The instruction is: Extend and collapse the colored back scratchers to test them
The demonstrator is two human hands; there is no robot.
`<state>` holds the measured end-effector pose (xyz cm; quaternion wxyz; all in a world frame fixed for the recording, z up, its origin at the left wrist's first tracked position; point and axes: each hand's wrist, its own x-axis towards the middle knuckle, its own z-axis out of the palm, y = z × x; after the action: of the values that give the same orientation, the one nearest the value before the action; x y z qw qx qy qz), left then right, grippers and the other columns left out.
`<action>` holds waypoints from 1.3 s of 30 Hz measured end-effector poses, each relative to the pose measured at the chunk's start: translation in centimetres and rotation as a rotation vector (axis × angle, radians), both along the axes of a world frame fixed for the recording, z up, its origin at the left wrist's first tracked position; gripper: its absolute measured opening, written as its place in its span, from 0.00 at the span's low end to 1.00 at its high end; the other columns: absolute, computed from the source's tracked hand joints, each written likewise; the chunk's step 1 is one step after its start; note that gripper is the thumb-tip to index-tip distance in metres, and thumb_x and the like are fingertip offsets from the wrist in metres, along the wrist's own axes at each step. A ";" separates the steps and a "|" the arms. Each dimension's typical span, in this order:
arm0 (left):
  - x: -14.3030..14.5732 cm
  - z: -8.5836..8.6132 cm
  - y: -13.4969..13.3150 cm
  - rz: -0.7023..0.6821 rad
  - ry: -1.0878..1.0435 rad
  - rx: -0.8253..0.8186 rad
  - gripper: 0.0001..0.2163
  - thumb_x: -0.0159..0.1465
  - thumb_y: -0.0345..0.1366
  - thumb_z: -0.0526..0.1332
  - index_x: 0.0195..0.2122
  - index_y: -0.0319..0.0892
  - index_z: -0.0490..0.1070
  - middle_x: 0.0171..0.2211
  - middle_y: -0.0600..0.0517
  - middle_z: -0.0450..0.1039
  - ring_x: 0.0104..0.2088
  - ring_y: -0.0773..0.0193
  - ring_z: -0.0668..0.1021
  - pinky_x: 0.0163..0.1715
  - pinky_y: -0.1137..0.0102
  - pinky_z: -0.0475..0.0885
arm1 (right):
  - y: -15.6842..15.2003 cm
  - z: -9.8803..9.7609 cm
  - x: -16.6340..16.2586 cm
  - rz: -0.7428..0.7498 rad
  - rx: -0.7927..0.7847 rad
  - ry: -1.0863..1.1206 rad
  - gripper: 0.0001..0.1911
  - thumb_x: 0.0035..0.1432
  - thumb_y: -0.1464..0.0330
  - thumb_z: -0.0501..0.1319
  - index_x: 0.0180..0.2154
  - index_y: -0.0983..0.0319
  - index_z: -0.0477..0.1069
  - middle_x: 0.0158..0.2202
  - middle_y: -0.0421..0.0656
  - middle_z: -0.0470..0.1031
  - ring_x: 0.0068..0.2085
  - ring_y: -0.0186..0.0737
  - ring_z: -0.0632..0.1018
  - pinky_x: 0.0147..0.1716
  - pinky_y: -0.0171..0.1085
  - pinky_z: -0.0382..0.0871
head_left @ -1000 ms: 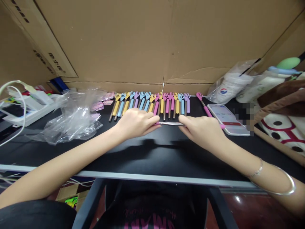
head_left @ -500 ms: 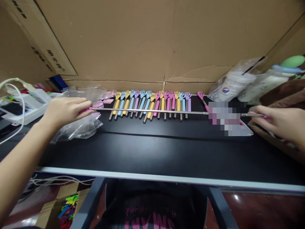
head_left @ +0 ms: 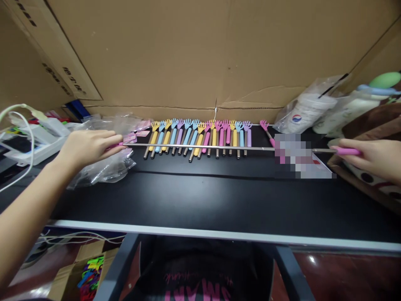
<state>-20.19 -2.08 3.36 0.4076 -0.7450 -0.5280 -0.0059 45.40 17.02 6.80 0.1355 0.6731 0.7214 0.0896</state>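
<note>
A telescopic back scratcher [head_left: 200, 146] with a thin metal rod is stretched out full length above the black table [head_left: 200, 200]. My left hand [head_left: 86, 146] pinches its left end near the crumpled plastic bags. My right hand [head_left: 372, 156] grips its pink handle at the far right. Behind the rod lies a row of several collapsed scratchers [head_left: 197, 136] with yellow, blue, pink and purple handles and small hand-shaped heads. One more pink scratcher [head_left: 266, 129] lies apart to the right of the row.
Clear plastic bags [head_left: 103, 163] lie at the left, next to a white power strip with cables [head_left: 34, 142]. A phone [head_left: 319, 167] rests at the right. A bagged cup [head_left: 305, 110] and plush items stand at the back right. Cardboard walls close off the back.
My hands were together at the table's middle on the collapsed scratcher. They have pulled far apart, drawing the rod out to full length. In the last half second they barely moved.
</note>
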 end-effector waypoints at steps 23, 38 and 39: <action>20.7 -0.7 2.3 -0.390 -0.224 -0.088 0.18 0.69 0.41 0.49 0.25 0.41 0.68 0.19 0.55 0.70 0.18 0.68 0.71 0.19 0.71 0.48 | -11.7 -3.2 -20.7 0.645 0.266 0.018 0.17 0.65 0.58 0.48 0.36 0.59 0.70 0.24 0.44 0.75 0.24 0.39 0.73 0.22 0.35 0.42; 12.6 0.8 2.0 -0.360 -0.046 0.089 0.17 0.68 0.43 0.52 0.24 0.42 0.67 0.20 0.56 0.71 0.22 0.68 0.71 0.21 0.73 0.52 | -8.2 -2.8 -14.0 0.672 0.535 -0.022 0.23 0.65 0.54 0.44 0.27 0.60 0.66 0.22 0.44 0.74 0.23 0.37 0.72 0.21 0.33 0.41; 10.7 0.9 2.0 -0.344 -0.021 0.092 0.18 0.68 0.44 0.51 0.24 0.43 0.67 0.20 0.57 0.71 0.22 0.69 0.71 0.21 0.73 0.52 | -7.2 -2.6 -12.3 0.618 0.515 -0.062 0.21 0.64 0.54 0.46 0.27 0.60 0.65 0.22 0.45 0.74 0.24 0.38 0.72 0.21 0.33 0.42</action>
<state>-9.52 -0.05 4.30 0.4287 -0.8048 -0.3962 -0.1073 33.12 9.78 4.15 -0.0493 0.4336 0.8393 0.3243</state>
